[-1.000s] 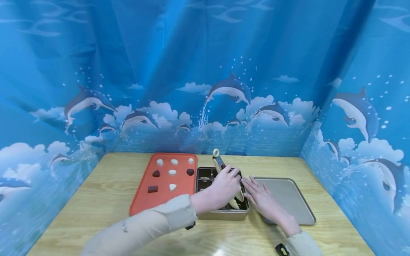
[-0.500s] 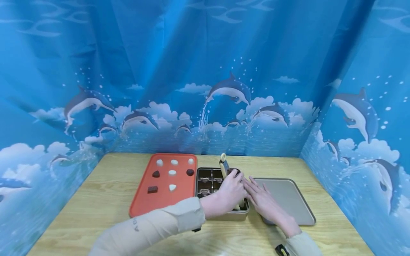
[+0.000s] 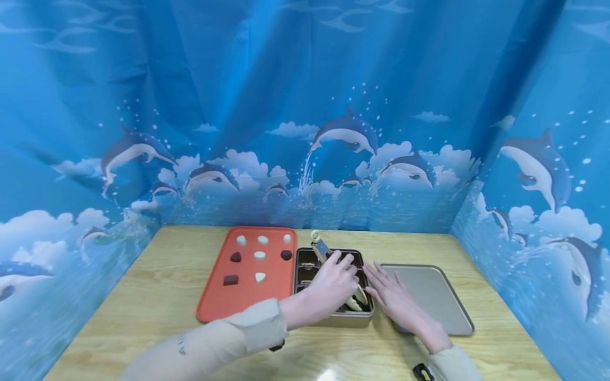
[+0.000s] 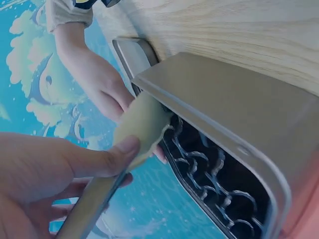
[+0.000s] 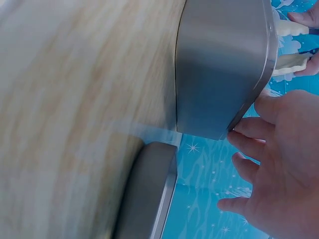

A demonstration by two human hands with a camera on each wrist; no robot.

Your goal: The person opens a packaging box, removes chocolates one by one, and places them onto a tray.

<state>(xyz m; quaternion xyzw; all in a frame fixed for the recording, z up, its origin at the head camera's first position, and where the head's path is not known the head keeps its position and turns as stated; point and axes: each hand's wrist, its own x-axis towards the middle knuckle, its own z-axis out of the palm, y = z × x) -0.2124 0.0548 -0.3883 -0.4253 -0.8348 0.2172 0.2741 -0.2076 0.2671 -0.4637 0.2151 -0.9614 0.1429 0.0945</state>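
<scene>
My left hand (image 3: 331,283) grips a pair of tongs (image 4: 92,206) with cream tips and a metal handle; its ring end points up and away. The tongs' tips reach into the front right part of a bronze-coloured metal tin (image 3: 345,320) with dark, divided compartments. Whether anything lies between the tips I cannot tell. In the left wrist view, clear wavy-edged dividers (image 4: 219,172) show inside the tin. My right hand (image 3: 395,299) has its fingers extended, and its fingertips touch the tin's right side near the rim, as the right wrist view also shows.
Left of the tin lies a red tray (image 3: 224,304) bearing several white and dark brown chocolate-like pieces, such as a dark rectangle (image 3: 231,280) and a white piece (image 3: 259,277). A flat metal lid (image 3: 433,291) lies right, partly under the right forearm. A dolphin-printed curtain (image 3: 305,106) surrounds the table.
My left hand and the tongs shifted right, then back left, and the tongs' handle leans further left now. The tips show again in the tin. My right hand stays at the tin's side.
</scene>
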